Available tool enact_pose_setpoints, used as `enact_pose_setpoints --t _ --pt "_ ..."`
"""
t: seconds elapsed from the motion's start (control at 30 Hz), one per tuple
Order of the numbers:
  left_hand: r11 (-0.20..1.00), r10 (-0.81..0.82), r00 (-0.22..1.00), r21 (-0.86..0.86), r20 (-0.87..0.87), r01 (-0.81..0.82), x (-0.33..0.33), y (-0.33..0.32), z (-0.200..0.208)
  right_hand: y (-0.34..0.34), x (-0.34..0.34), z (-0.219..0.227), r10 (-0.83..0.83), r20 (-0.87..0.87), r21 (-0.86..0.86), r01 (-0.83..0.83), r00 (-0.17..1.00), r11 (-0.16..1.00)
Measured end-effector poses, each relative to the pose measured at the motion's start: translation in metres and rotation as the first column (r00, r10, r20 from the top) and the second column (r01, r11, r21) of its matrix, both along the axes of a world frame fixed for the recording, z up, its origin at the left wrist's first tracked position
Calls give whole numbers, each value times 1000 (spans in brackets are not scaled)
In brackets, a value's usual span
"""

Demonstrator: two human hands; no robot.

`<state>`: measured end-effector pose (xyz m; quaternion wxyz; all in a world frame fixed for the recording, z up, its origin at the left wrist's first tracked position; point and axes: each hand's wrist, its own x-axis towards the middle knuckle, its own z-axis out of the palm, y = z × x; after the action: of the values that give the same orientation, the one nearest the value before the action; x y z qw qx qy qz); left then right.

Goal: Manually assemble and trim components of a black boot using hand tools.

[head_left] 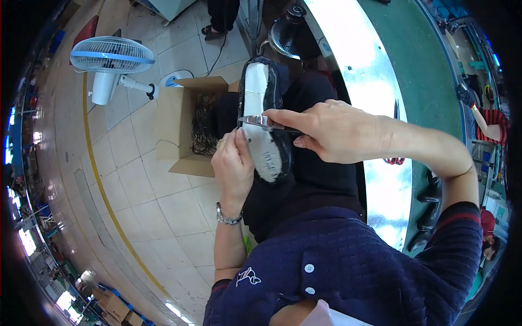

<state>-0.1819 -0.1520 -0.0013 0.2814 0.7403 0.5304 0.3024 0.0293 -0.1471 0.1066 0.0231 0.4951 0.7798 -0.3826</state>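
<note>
A black shoe upper on a last (280, 157) lies sole-up over my lap, its long white insole board (256, 81) facing me. Dark handwriting marks the board's near end, and the black material wraps around its edges. My left hand (235, 163) grips the shoe's left edge, thumb and fingertips pressed near the middle. In my right hand (340, 132) is a hand tool with a shiny metal head (255, 120) and a dark handle. Its head lies across the middle of the insole, close to my left fingertips. My right index finger stretches along the tool; its exact kind is unclear.
On the left floor stand a fan (111, 57) and an open cardboard box (169, 125) holding dark stringy scraps. A metal-topped bench edge (389, 190) runs along my right, beside a green surface (383, 38) with black shoes (427, 217). A co-worker's gloved hand (466, 95) is at far right.
</note>
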Motion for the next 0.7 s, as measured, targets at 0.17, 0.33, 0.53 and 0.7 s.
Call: enact_pose_setpoints --t 0.17,0.33,0.53,0.7 --pt "965 71 935 -263 346 24 -4 -10 -20 16 -16 15 231 243 -78 -219 942 973" --pt "970 -125 983 -193 134 149 -3 -6 8 24 -31 32 344 399 -174 -298 850 939" --pt "833 56 925 -528 375 164 5 -7 7 4 2 4 211 307 -141 -175 928 974" --pt "429 693 53 -471 719 770 14 1 -42 -5 12 -6 153 202 -62 -143 967 988"
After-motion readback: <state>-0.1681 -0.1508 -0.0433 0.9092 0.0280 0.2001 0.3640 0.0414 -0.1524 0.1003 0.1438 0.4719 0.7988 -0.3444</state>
